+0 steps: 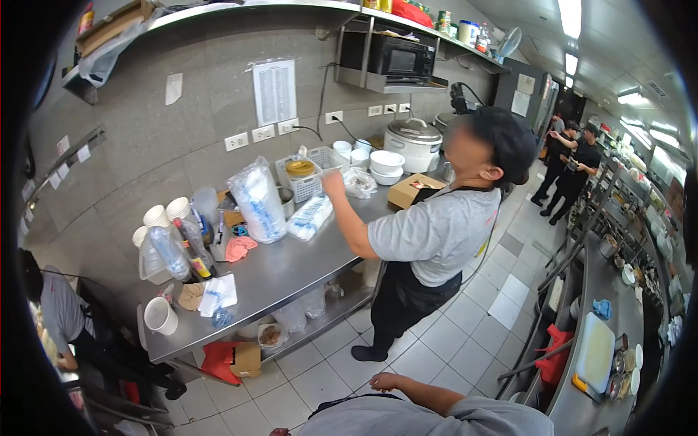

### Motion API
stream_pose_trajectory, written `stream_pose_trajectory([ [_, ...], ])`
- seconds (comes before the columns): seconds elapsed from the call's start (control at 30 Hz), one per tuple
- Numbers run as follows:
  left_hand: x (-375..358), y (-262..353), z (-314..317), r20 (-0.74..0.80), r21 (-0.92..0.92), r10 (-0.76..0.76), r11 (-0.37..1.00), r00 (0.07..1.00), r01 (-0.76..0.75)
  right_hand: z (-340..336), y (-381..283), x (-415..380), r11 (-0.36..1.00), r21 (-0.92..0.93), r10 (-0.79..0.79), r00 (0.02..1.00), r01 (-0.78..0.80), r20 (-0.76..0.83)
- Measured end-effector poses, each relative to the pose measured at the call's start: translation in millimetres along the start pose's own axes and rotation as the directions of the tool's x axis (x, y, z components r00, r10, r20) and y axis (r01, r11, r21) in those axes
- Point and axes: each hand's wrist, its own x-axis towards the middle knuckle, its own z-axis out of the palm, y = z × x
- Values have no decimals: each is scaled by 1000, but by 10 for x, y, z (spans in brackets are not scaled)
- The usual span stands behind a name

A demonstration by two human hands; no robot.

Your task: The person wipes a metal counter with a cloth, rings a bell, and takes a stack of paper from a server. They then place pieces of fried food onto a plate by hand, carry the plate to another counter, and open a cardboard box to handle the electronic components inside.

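Note:
My right hand point(392, 381) is at the bottom of the view, held in front of my grey shirt, fingers curled with nothing visible in them. Only a sliver of my left hand point(278, 432) shows at the bottom edge, and its fingers are hidden. Neither hand touches anything on the steel counter point(291, 272), which is over a step away. A co-worker in a grey T-shirt and black apron point(429, 240) stands at that counter. That person's raised hand point(333, 182) is beside a white basket point(313, 171) and a bagged stack of cups point(309, 216).
The counter holds paper cups point(160, 316), bottles point(182, 251), plastic bags point(256, 200), white bowls point(386, 166), a rice cooker point(414, 142) and a cardboard box point(411, 190). A second steel counter with a white board point(595, 352) runs along the right. Two people in black point(571, 171) stand down the tiled aisle.

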Motion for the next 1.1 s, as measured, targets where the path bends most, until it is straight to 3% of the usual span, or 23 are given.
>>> stream_pose_trajectory([
  [0.03,-10,-45,-4,-11,9,55,998,998,-55,66,-121,7,995,79,-63,997,66,-35],
  [0.1,7,-46,19,-57,-69,114,991,992,-117,164,-228,89,995,48,-89,996,90,-19],
  [0.17,108,-83,6,-10,-33,-11,999,1000,11,214,-200,168,992,1,-127,992,127,-23],
  [0.2,113,-106,5,-58,-52,-29,998,998,26,221,-139,187,971,-113,-216,975,210,-44],
  [0.23,125,-80,17,-97,-58,-144,989,985,138,214,7,254,930,-225,-310,949,290,-58],
  [0.27,113,-49,22,-130,-73,-255,966,958,247,214,286,413,924,-222,-327,944,310,-41],
  [0.3,89,7,22,-167,-102,-267,962,949,253,214,568,575,918,-218,-343,939,331,-23],
  [0.37,61,86,28,-33,-248,-405,889,914,385,145,602,467,958,-255,-114,991,129,72],
  [0.4,0,102,39,-55,-274,-411,883,910,382,1,440,454,954,-272,-108,992,122,66],
  [0.47,-112,88,74,-76,-221,-426,889,901,402,-853,-642,264,932,-207,-311,950,298,-30],
  [0.5,-186,80,95,-91,-240,-430,885,898,399,-1187,-1405,-58,880,-123,-470,879,459,-85],
  [0.53,-273,35,133,-128,-214,-348,924,929,317,-1506,-2299,-768,747,7,-659,741,665,-129],
  [0.57,-362,-16,188,-162,-182,-265,955,951,235,-1771,-3281,-1766,517,134,-832,534,845,-154],
  [0.6,-460,-69,271,-175,-196,-272,951,946,238,-2073,-4441,-2814,247,207,-945,283,947,-166],
  [0.67,-639,-170,434,-132,-355,-455,852,881,386,-2221,-5455,-3449,48,241,-982,90,969,-166],
  [0.73,-789,-234,552,-120,-376,-504,821,855,431,-2341,-6064,-3550,-26,248,-988,13,968,-153],
  [0.87,-951,-326,722,-125,-357,-485,836,865,417,-2372,-6480,-3548,-58,286,-991,-22,956,-130],
  [0.97,-984,-370,824,-147,-331,-436,867,888,371,-2300,-6394,-3542,-52,321,-994,-18,946,-109],
  [1.07,-937,-372,826,-175,-257,-327,926,929,277,-2223,-6030,-3497,12,341,-994,49,940,-98],
  [1.1,-908,-380,816,-185,-201,-247,957,951,209,-2106,-5549,-3296,102,346,-988,136,933,-77],
])
